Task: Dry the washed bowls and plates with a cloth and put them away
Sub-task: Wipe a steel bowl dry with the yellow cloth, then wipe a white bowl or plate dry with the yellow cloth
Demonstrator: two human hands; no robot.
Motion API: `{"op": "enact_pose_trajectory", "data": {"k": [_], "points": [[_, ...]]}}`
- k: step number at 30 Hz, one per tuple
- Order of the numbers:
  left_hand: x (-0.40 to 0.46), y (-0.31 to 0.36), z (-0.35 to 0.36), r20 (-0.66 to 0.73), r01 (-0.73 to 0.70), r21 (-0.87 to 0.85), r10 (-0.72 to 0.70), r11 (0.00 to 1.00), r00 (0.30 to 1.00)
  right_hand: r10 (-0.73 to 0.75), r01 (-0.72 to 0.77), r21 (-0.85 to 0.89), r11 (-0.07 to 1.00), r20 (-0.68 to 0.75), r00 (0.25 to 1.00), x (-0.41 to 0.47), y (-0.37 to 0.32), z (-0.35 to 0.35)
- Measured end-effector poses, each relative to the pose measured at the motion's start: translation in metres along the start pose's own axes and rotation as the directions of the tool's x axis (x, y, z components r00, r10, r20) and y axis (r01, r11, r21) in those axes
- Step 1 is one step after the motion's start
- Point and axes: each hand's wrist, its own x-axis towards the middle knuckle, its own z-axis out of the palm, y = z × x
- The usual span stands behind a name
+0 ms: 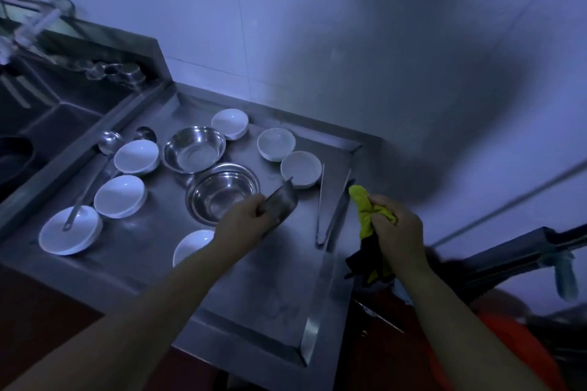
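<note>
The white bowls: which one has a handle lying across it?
The white bowl at the near left corner. A ladle handle rests across it; the other white bowls have nothing on them.

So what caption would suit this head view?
Left hand lifts a steel dish while right hand grips the cloth.

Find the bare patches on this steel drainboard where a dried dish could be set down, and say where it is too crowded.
Free: the near part of the drainboard, between the left forearm and the right rim, and the near-left strip in front of the nearest white bowl. Crowded: the far half, where white bowls ring two steel bowls, and the right edge, taken by tongs.
</note>
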Motion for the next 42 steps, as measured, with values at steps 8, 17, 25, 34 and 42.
{"op": "enact_pose_trajectory", "data": {"k": [8,17,25,34,42], "points": [[0.001,-0.038,0.056,0.170,-0.282,0.580,0.225,0.764,0.959,0.126,-0.128,0.062,0.990,0.031,0.992,-0.024,0.038,0.011],[0.009,-0.066,0.085,0.316,-0.431,0.684,0.294,0.588,0.902,0.189,-0.191,0.105,0.976,0.034,0.981,-0.036,0.031,0.027],[0.006,-0.093,0.091,0.318,-0.298,0.574,0.128,0.762,0.940,0.179,-0.190,0.117,0.975,0.099,0.979,-0.048,0.016,0.043],[-0.033,-0.168,0.003,-0.274,0.258,0.279,-0.181,0.925,0.945,0.154,-0.178,0.131,0.975,0.179,0.972,-0.061,-0.004,0.079],[-0.018,-0.193,-0.008,-0.061,0.597,-0.043,-0.598,0.801,0.799,0.134,-0.159,0.096,0.983,0.224,0.965,-0.081,-0.016,0.107]]}}
